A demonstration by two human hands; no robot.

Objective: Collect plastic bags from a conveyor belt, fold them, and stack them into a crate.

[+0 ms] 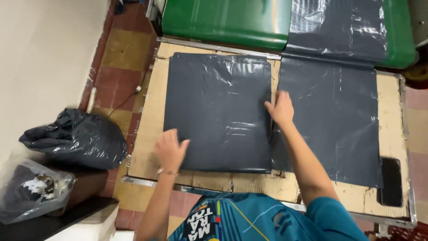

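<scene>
The person's teal printed shirt [249, 218] fills the bottom edge, and from it both bare arms reach over a worn cardboard-topped table [154, 116]. The left hand [170, 149] lies flat with fingers spread on the lower left corner of a dark grey plastic mailer bag [218, 111], grasping nothing. The right hand [280, 108] presses, released, on that bag's right edge, just beside a second, longer grey plastic bag [330, 120] and well apart from a black phone [391, 180]
</scene>
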